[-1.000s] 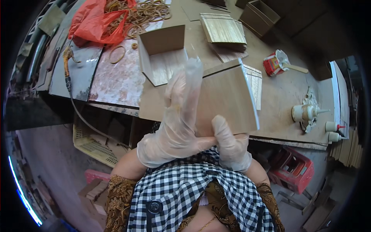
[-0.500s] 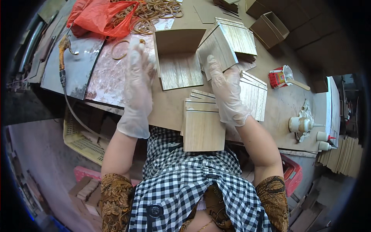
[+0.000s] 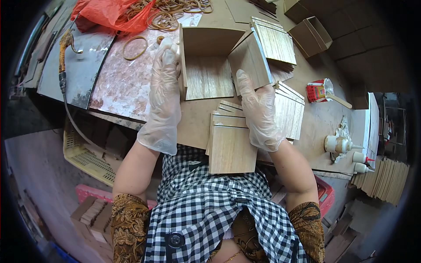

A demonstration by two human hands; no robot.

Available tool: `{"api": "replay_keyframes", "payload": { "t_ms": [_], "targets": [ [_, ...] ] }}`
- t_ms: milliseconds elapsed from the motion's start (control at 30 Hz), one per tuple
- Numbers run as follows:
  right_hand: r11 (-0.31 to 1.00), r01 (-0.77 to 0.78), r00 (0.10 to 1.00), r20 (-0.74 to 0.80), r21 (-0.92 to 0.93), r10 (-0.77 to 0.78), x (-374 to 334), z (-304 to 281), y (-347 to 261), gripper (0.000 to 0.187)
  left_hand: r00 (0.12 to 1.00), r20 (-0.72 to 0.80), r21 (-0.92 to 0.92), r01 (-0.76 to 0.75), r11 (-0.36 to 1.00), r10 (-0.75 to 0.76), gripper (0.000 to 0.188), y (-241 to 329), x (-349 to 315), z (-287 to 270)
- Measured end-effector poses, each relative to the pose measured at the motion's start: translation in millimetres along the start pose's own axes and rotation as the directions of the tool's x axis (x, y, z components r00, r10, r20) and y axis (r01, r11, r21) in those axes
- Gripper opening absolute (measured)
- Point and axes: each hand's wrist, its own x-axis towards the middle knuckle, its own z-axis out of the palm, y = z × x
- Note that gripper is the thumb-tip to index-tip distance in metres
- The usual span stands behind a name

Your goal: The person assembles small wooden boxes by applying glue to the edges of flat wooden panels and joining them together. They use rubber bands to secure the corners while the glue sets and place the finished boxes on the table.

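Observation:
A partly built wooden box (image 3: 210, 40) stands on the table, with a back wall, a base and a left side. My left hand (image 3: 165, 83), in a translucent glove, lies along the outside of its left wall, fingers stretched out. My gloved right hand (image 3: 259, 105) grips a wooden panel (image 3: 251, 63) by its lower end, thumb on the inner face. That panel stands tilted at the box's right side, a pale strip along its edge. Grooved wooden boards (image 3: 233, 149) overlap at the near table edge. More boards (image 3: 290, 109) lie beside my right hand.
A red plastic bag (image 3: 109, 17) and several rubber bands (image 3: 162, 21) lie at the far left, near a wrapped-handle tool (image 3: 65, 52) on a cable. Stacked panels (image 3: 274, 41), cardboard-brown boxes (image 3: 310, 37), a red carton (image 3: 316, 91) and glue bottles (image 3: 337, 143) occupy the right.
My left hand has moved right and now rests against the box's left wall. The panel in my right hand stands closer to the box's side, more upright.

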Motion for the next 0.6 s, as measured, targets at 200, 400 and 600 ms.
{"api": "replay_keyframes", "payload": {
  "t_ms": [200, 400, 600],
  "targets": [
    [0.991, 0.099, 0.994, -0.037, -0.094, -0.103, -3.4, 6.9, 3.6, 0.027, 0.994, 0.083, -0.038, -0.073, 0.997, 0.076, 0.041, -5.8, -2.2, 1.7],
    [0.977, 0.069, 0.997, -0.032, -0.202, -0.077, -2.6, 7.0, 0.8, 0.023, 0.986, 0.092, 0.033, -0.141, 0.989, 0.137, 0.039, -14.4, -1.1, -3.4],
    [0.962, 0.106, 0.99, -0.068, -0.25, -0.127, -1.4, 13.2, -2.4, 0.018, 0.987, 0.131, 0.068, -0.101, 0.993, 0.092, 0.042, -8.7, -0.7, -5.7]
  ]
}}
